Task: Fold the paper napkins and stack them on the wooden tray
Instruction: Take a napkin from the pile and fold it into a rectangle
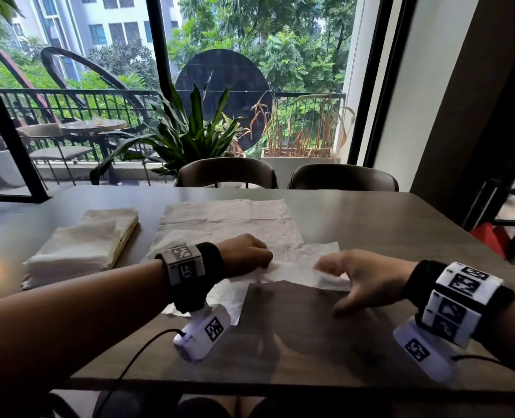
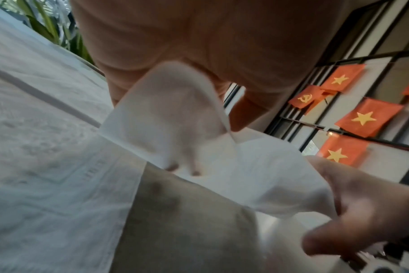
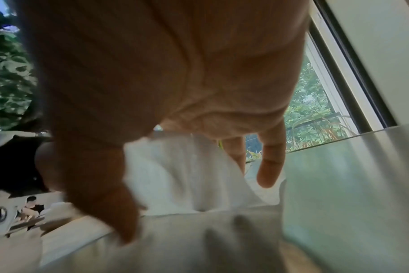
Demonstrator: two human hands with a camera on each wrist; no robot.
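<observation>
A white paper napkin is stretched just above the table between both hands. My left hand grips its left end with curled fingers. The right hand pinches its right end between thumb and fingers. In the left wrist view the napkin drapes over my left fingers and runs to the right hand. The right wrist view shows the napkin between thumb and fingers. On the left, a stack of folded napkins covers the wooden tray.
Unfolded napkins lie spread over the middle of the grey table, partly under my left wrist. Two dark chairs stand at the far edge before a window with plants. Bare tabletop shows on the right and near me.
</observation>
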